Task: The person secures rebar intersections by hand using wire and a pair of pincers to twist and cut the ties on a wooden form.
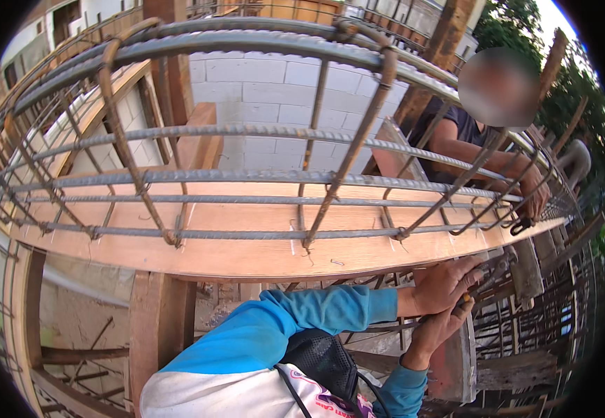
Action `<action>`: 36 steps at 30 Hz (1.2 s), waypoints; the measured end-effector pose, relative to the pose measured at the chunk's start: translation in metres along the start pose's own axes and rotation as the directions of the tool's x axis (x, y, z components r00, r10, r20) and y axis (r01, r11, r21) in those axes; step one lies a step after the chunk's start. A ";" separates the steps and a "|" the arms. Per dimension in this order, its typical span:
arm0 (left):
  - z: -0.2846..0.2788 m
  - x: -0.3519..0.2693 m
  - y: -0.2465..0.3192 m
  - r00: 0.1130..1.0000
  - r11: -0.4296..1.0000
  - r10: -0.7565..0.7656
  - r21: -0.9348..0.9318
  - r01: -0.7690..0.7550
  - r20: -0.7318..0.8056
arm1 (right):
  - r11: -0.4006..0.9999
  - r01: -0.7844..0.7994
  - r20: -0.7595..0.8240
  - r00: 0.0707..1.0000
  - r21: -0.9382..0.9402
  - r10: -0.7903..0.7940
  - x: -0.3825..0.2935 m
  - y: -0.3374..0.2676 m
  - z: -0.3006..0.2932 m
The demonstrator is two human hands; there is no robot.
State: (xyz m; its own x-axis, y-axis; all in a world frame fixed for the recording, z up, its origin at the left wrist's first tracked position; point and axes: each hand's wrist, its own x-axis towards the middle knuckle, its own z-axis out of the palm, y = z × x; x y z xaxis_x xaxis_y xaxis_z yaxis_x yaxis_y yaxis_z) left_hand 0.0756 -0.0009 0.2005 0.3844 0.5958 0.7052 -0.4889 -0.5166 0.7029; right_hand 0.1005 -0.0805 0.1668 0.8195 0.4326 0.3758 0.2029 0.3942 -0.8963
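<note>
To the right of my body, my left hand [441, 285] and my right hand [438, 329] are close together, just below the edge of a plywood formwork board [260, 258]. Both hands grip a dark metal hand tool [497, 269], whose far end points up and right. Fingers hide part of it, so its exact kind is unclear. A small yellow spot shows between the hands. Above the board lies a long rebar cage [240, 177] of ribbed bars and rusty stirrups, tied with wire. White marks line the board near several stirrups.
A co-worker's hand [535, 196] reaches into the cage's right end, near a small black object [521, 226]. A timber post [159, 318] stands below the board. Rebar mesh [506, 318] and a plank [517, 368] lie lower right. A block wall [281, 89] rises behind.
</note>
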 end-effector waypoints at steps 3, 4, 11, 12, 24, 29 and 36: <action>-0.018 -0.007 -0.015 0.996 0.983 0.067 0.167 -0.076 0.057 | 0.996 -0.037 -0.022 0.999 0.076 0.038 -0.001 -0.002 0.009; -0.023 -0.006 -0.015 0.990 0.979 0.135 0.152 -0.138 0.031 | 0.996 -0.052 -0.027 0.998 0.072 0.054 -0.003 -0.008 0.013; -0.040 -0.003 0.003 0.952 0.967 0.251 0.075 -0.241 -0.177 | 0.990 0.066 -0.173 0.984 0.125 -0.044 0.025 -0.036 0.008; -0.043 0.000 0.012 0.911 0.943 0.330 0.036 -0.331 -0.249 | 0.965 0.241 -0.057 0.967 -0.107 -0.248 0.028 -0.042 0.001; -0.153 -0.032 0.082 0.719 0.790 0.078 -0.483 0.378 0.690 | 0.875 0.482 0.022 0.876 -0.031 -0.482 0.074 -0.070 -0.047; -0.157 -0.043 0.080 0.716 0.735 0.031 -0.501 0.457 0.698 | 0.964 0.263 0.275 0.924 0.051 -0.266 0.060 -0.111 -0.075; -0.141 -0.065 0.058 0.660 0.689 -0.129 -0.412 0.596 0.740 | 0.926 0.303 0.205 0.944 -0.223 -0.259 0.040 -0.120 -0.067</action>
State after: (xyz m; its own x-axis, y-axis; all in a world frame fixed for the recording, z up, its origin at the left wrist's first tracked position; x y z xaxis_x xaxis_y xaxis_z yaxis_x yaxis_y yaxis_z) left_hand -0.0883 0.0170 0.1821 0.8962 0.0046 0.4436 -0.4303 0.2526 0.8666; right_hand 0.1446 -0.1652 0.2739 0.6107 0.4725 0.6354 0.5561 0.3153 -0.7690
